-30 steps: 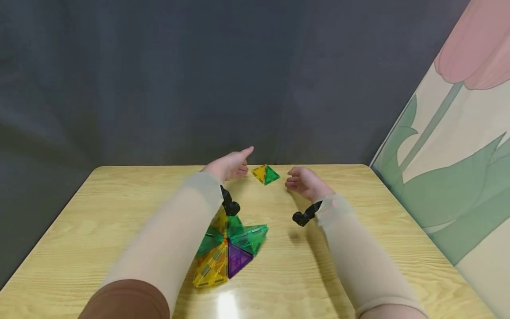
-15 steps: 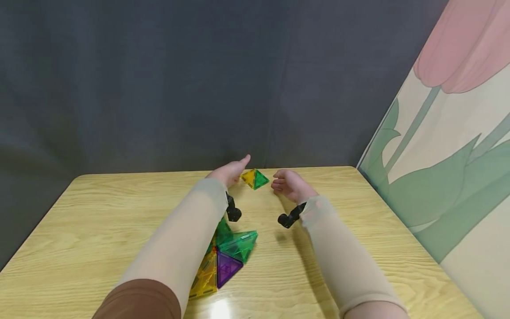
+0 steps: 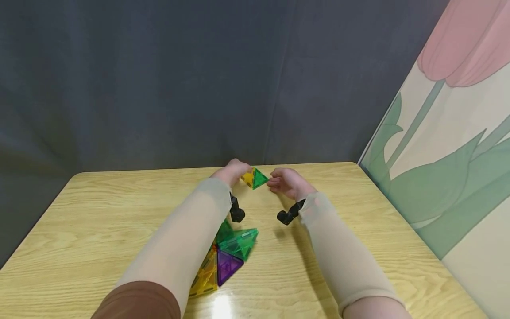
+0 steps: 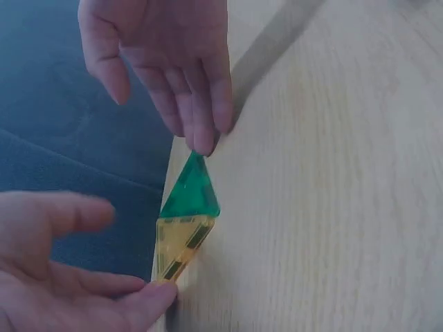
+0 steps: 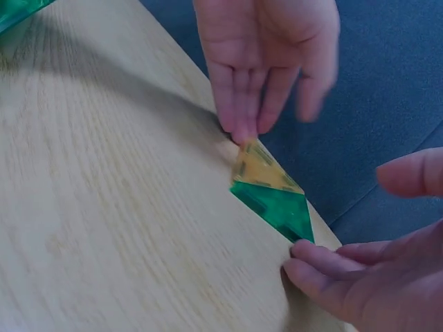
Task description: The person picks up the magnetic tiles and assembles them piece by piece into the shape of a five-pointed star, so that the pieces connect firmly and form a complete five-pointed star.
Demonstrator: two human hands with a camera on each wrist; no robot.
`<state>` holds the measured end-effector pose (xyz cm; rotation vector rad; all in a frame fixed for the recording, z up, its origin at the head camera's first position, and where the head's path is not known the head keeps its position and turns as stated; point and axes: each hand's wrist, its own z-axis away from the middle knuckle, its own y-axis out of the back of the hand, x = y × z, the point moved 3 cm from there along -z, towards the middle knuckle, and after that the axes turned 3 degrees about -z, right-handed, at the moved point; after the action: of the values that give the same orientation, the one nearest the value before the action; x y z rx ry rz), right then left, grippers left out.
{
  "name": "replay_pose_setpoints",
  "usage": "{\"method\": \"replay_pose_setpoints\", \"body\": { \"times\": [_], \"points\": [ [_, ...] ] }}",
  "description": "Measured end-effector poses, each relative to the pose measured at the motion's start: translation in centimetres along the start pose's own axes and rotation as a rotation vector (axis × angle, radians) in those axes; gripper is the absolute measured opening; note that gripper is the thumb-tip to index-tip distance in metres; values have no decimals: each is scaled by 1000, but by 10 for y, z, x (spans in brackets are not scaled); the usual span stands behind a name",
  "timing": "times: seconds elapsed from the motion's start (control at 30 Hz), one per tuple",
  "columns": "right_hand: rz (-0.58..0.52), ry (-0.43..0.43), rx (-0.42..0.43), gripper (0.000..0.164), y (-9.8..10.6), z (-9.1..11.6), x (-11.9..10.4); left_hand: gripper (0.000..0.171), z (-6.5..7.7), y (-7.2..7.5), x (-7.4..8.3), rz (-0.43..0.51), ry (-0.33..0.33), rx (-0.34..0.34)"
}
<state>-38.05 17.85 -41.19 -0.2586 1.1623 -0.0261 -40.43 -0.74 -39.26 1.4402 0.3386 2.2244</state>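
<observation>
A yellow triangular magnetic tile (image 4: pixel 178 242) and a green triangular magnetic tile (image 4: pixel 190 188) lie side by side, edge to edge, near the table's far edge. At the yellow tile's outer corner, the fingertips of my left hand (image 3: pixel 232 172) touch it, fingers fairly straight and thumb held apart. My right hand (image 3: pixel 290 183) reaches in from the other side, its fingertips at the green tile's outer corner. Its thumb also stands away from the tile in the right wrist view. Neither hand curls round the pair.
Nearer on the wooden table (image 3: pixel 119 212) lies a cluster of joined magnetic tiles, with a purple triangle (image 3: pixel 229 266), green pieces (image 3: pixel 241 243) and yellow pieces (image 3: pixel 207 274). My left forearm partly covers it. A dark curtain (image 3: pixel 179 88) hangs behind; a flowered wall (image 3: pixel 450 168) flanks the right.
Both hands have closed in on the yellow and green tiles, and fingertips now meet their outer corners. The left thumb has come down. The head view has also shifted slightly.
</observation>
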Motion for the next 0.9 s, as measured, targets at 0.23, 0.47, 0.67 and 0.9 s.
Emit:
{"method": "replay_pose_setpoints", "body": {
  "times": [0.23,0.47,0.67,0.9],
  "points": [
    [49,-70,48,36,0,3,11,39,0,0,-10,-186,62,82],
    [110,-93,60,30,-4,3,21,43,1,2,-16,-204,87,57],
    [225,-62,43,25,-8,3,23,52,4,2,-16,-93,88,32],
    [218,74,66,29,-9,10,8,27,16,9,-2,-94,-8,95]
  ]
}}
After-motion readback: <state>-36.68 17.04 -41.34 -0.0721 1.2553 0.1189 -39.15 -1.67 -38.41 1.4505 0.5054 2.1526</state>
